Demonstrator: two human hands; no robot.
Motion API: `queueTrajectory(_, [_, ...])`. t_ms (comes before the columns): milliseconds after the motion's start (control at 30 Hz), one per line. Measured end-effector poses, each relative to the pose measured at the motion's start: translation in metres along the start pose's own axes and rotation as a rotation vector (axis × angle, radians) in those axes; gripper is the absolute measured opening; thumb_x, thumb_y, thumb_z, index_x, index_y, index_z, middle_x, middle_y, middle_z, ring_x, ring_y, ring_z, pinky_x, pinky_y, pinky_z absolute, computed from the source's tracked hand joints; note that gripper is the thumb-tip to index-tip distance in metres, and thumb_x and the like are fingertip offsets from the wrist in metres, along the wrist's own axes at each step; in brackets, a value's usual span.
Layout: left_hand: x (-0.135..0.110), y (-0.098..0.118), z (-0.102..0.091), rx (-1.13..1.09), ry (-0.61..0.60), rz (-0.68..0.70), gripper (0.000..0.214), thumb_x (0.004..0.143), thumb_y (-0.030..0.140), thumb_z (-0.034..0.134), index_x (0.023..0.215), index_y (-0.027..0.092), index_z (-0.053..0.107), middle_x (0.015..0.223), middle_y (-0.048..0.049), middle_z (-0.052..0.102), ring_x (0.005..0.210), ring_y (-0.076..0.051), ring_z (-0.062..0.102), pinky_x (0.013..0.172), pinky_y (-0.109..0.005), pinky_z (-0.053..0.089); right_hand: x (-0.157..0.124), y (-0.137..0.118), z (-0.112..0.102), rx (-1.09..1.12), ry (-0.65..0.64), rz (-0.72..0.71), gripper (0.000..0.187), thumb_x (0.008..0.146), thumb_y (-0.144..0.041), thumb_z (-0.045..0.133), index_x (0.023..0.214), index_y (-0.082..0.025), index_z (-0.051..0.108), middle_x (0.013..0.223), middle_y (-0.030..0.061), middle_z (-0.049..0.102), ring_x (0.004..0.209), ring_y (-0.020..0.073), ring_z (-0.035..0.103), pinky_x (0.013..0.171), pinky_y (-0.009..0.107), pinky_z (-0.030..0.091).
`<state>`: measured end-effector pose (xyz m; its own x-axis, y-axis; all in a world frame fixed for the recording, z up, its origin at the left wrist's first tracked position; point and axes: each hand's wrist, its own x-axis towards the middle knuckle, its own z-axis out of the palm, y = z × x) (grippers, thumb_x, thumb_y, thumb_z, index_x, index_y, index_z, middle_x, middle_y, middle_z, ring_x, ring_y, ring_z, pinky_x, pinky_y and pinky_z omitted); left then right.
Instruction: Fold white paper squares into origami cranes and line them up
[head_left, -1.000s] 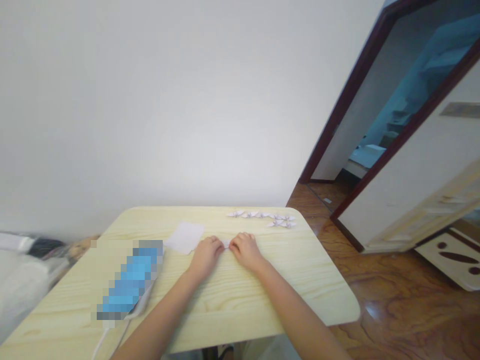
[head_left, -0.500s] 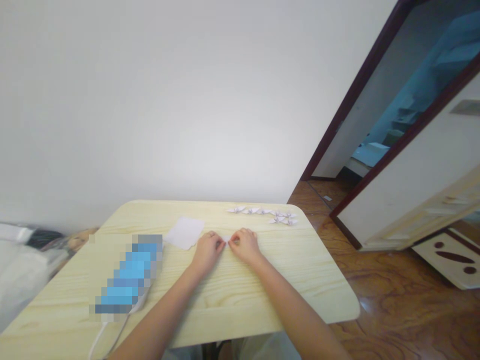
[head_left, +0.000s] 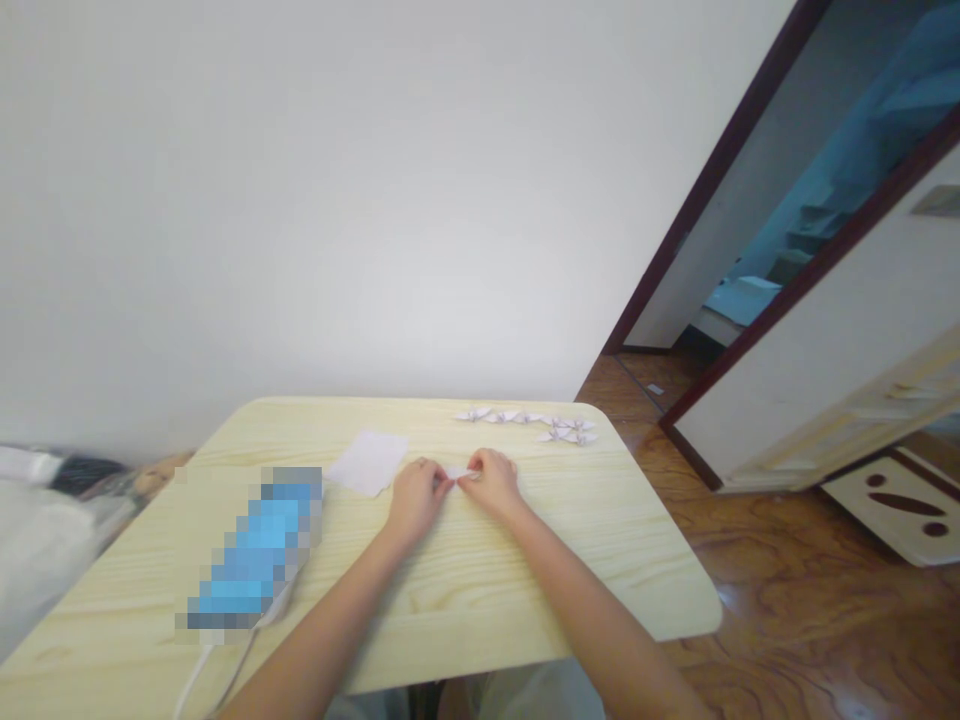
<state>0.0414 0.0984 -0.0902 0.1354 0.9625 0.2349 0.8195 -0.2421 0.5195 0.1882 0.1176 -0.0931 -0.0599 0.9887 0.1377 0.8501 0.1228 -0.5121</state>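
Between my hands is a small folded piece of white paper (head_left: 459, 473), partly covered by my fingers. My left hand (head_left: 418, 496) pinches its left end, and my right hand (head_left: 491, 484) pinches its right end, both close over the tabletop. Left of my left hand lies a stack of square white paper (head_left: 369, 462). Beyond my right hand, several small folded paper pieces (head_left: 525, 418) with pointed ends sit in two short rows near the far edge.
The light wooden table (head_left: 465, 620) stands against a white wall (head_left: 420, 200). At the left of the table is a blurred-out phone (head_left: 259, 548) with a white cable (head_left: 191, 682). A doorway opens at the right, beside a white cabinet (head_left: 900, 500) on the wood floor.
More of the folded paper shows between my fingertips now. My hands have barely shifted, and the whole view has tilted very slightly.
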Motion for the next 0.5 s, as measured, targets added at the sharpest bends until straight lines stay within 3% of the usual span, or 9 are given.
queueTrajectory(267, [0.001,0.005,-0.002,0.019,-0.025,0.005,0.012,0.075,0.022,0.051,0.076,0.02,0.063,0.077,-0.0028,0.061,0.077,-0.018,0.055,0.07,-0.029,0.038,0.004,0.005,-0.002,0.018,-0.047,0.032,0.01,0.069,-0.018,0.058,0.078,-0.02,0.055,0.084,-0.0002,0.06,0.084,0.0161,0.052,0.076,0.029,0.032])
queueTrajectory(500, [-0.011,0.008,-0.004,0.132,-0.027,0.166,0.024,0.078,0.018,0.047,0.089,0.027,0.066,0.09,-0.0042,0.063,0.089,-0.022,0.052,0.078,-0.038,0.034,-0.011,0.008,-0.024,-0.048,-0.074,-0.306,0.018,0.077,-0.021,0.054,0.094,-0.025,0.06,0.093,0.0015,0.059,0.092,0.0168,0.048,0.081,0.03,0.029])
